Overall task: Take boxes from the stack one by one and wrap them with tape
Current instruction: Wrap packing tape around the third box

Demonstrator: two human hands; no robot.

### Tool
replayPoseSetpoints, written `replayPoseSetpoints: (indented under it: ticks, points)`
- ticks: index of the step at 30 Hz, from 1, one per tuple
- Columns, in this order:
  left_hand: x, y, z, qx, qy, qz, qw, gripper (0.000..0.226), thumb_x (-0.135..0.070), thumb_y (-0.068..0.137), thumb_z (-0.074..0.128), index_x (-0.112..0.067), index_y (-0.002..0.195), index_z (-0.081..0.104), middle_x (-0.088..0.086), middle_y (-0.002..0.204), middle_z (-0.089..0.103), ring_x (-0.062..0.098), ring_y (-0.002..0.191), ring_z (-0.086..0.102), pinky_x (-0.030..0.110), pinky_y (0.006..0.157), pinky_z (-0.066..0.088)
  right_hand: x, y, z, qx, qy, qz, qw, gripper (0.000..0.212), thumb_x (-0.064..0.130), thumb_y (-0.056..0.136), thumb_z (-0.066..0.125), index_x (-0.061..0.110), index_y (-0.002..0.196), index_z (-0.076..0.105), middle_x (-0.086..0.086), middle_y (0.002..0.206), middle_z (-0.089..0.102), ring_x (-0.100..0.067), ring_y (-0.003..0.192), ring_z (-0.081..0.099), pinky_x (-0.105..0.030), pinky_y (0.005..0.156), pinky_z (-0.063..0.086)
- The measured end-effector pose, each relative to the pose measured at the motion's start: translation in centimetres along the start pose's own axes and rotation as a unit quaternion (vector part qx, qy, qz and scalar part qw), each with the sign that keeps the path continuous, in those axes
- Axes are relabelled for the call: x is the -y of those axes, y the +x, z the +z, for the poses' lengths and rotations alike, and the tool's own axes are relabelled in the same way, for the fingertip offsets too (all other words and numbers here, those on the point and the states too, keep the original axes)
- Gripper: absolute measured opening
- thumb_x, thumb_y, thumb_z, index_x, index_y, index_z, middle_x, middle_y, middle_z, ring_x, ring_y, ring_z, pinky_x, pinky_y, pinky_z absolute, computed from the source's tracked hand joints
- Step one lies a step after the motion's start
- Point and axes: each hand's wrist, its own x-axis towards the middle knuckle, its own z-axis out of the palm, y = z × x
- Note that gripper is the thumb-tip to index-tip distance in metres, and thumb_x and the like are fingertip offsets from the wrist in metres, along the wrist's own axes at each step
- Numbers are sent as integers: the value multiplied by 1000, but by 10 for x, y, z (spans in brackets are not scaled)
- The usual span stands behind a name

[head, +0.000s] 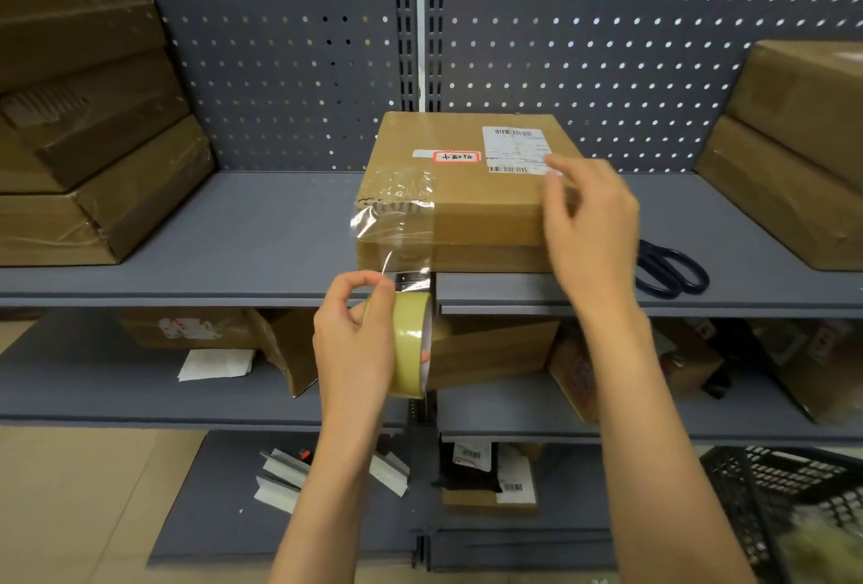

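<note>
The right hand [590, 219] is motion-blurred and hides the box's [467, 191] right near corner. Label [513, 149] print is too small to read. The left stack [84, 116] and right stack [794, 139] are cut by the edges. The basket [794, 504] is blurred near right.

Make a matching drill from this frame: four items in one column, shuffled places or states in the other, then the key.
Items
1. yellowish roll of clear packing tape
2. dark-handled scissors
3. brown cardboard box with white shipping label
4. black plastic mesh crate

Places or states
A. lying on the top shelf, right of the box
B. low at the frame's right corner
C. gripped by the left hand
D. on the shelf edge, right hand on its right end

Pairs: 1-C, 2-A, 3-D, 4-B
</note>
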Motion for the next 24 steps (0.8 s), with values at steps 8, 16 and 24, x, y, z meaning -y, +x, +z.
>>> replayPoseSetpoints:
  ticks: [8,16,24]
  points:
    - [-1,-2,2,-7,13,8,1000,5,-18,95,56,-21,91,58,-7,43,53,6,37,54,48,60,56,-65,-13,-38,-5,-155,191,969,31,17,98,47,5,125,58,-19,124,55,-34,115,49,-38,92,38]
    - [0,-2,3,-13,11,8,1000,5,-20,96,56,-22,91,58,-7,43,56,8,38,58,38,57,54,-72,-11,-42,141,-218,258,931,42,22,97,53,-9,124,48,-29,127,44,-42,118,38,-44,96,32]
    - [1,-3,1,-15,15,17,1000,4,-22,95,57,-20,97,60,-10,46,58,7,41,59,55,70,56,-82,-7,-45,115,-189,299,928,33,15,97,52,-10,118,54,-29,127,45,-42,118,41,-44,93,38]
